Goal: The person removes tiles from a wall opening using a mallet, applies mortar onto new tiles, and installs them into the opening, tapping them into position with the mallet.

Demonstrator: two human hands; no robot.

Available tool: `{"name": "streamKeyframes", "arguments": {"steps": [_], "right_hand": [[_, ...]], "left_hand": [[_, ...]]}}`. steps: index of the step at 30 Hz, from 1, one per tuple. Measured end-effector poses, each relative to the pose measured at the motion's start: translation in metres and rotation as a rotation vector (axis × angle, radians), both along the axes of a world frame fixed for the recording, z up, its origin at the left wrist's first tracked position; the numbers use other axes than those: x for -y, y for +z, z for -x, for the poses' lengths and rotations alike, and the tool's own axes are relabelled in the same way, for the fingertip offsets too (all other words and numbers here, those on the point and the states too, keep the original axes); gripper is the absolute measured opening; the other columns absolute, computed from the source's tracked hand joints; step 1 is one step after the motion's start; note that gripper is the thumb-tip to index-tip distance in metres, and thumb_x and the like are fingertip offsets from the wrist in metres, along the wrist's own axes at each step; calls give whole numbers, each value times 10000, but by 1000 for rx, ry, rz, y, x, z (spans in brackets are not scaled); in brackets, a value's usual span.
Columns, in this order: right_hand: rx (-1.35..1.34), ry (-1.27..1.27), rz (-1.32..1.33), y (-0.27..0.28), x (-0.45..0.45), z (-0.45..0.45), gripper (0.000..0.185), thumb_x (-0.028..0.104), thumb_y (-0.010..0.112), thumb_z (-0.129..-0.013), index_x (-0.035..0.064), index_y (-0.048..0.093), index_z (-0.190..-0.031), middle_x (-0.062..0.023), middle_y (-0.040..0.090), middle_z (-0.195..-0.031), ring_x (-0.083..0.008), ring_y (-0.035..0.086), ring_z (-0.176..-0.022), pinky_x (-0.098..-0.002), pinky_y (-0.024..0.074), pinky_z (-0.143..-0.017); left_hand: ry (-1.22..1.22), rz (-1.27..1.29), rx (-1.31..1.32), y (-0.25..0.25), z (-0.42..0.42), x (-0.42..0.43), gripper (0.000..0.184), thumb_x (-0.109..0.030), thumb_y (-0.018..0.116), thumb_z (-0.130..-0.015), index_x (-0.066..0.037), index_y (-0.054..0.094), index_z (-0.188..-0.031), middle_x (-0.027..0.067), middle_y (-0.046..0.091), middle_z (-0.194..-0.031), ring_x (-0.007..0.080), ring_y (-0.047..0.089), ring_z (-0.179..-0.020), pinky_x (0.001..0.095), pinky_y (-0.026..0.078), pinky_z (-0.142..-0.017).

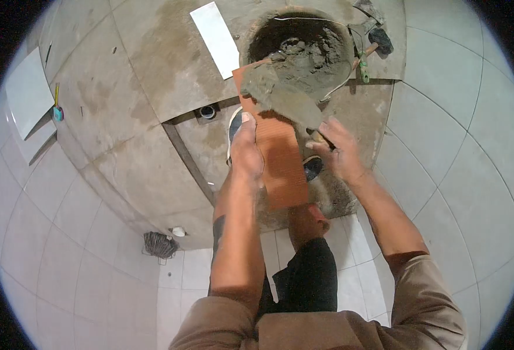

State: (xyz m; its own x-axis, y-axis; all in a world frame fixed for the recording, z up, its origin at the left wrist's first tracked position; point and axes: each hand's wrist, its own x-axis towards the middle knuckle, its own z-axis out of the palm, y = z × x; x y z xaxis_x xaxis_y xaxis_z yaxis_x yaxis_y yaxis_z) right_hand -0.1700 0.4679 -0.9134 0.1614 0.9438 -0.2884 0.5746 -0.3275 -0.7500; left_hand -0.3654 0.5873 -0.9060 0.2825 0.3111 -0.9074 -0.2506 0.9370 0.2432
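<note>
My left hand [247,149] grips the left edge of a long orange-red tile [280,166], its ribbed back turned up. My right hand [337,147] is closed round the handle of a trowel [295,105]. The trowel's blade, coated in grey mortar, lies across the upper part of the tile. A lump of wet mortar [258,81] is at the tile's top end. Just beyond is a round bucket [350,64] with grey mortar [309,61] inside, partly hidden by the blade.
A white tile strip [216,39] lies left of the bucket. A hammer [379,42] is at its right. At far left are cut white tiles [29,90] and a tape measure [58,113]. A pipe opening [207,112] and coiled wire [160,245] sit lower down.
</note>
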Motion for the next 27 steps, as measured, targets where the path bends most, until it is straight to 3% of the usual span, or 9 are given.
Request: {"name": "streamKeyframes", "arguments": {"steps": [7,9,13,15,18,21,24,27], "right_hand": [[231,287,-86,-7,4,-13,406,-92,717,-724,-16,647,-1116,-196,585,-1069,-393,595,-941,-465,505,-779],[246,318,-96,-9,10,-25,406,-94,713,-724,-18,643,-1117,-200,574,-1066,-388,592,-936,-464,503,-777],[304,356,-63,8,20,-46,432,-50,746,-738,-18,644,-1157,-190,599,-1040,-397,598,-901,-484,507,-774],[369,374,-30,25,25,-51,426,-27,765,-750,-21,642,-1158,-188,613,-1032,-404,609,-906,-486,514,-782],[399,197,126,42,12,-49,369,45,724,-839,-15,627,-1190,-215,650,-1069,-431,637,-979,-497,535,-825],[508,142,436,43,-61,-39,328,173,617,-962,7,610,-1244,-245,652,-1064,-444,651,-993,-507,547,-837],[508,195,595,8,-122,-34,305,208,600,-977,13,606,-1212,-244,660,-1083,-438,667,-971,-519,553,-818],[544,238,593,-22,-152,-18,236,160,601,-949,2,648,-1118,-246,672,-1116,-414,688,-980,-502,572,-816]], "left_hand": [[11,-85,-81,3,1,-6,565,-475,409,-1087,-9,556,-1371,118,633,-1309,236,614,-1182,381,463,-1038],[116,-7,-223,-3,-3,-4,566,-481,459,-1077,1,605,-1334,83,669,-1255,242,650,-1068,347,475,-995],[154,-24,-327,-11,7,-10,593,-496,499,-1057,11,597,-1348,113,664,-1247,255,635,-1098,375,472,-1002],[112,-6,-306,5,15,-28,603,-527,516,-1043,-1,560,-1334,105,617,-1214,228,632,-1053,379,536,-897],[125,-194,-355,-8,30,-31,580,-523,529,-1039,-14,553,-1316,99,609,-1183,229,634,-1010,388,551,-840],[198,-140,-385,-6,23,-31,544,-495,536,-1044,-25,545,-1317,88,607,-1168,232,628,-980,396,548,-844],[199,-62,-293,-35,32,-17,527,-469,545,-1048,-27,530,-1335,77,604,-1173,234,622,-1000,405,546,-878],[248,0,-181,-35,24,-18,491,-437,538,-1057,-30,532,-1330,67,602,-1164,227,612,-1031,409,539,-898]]}}
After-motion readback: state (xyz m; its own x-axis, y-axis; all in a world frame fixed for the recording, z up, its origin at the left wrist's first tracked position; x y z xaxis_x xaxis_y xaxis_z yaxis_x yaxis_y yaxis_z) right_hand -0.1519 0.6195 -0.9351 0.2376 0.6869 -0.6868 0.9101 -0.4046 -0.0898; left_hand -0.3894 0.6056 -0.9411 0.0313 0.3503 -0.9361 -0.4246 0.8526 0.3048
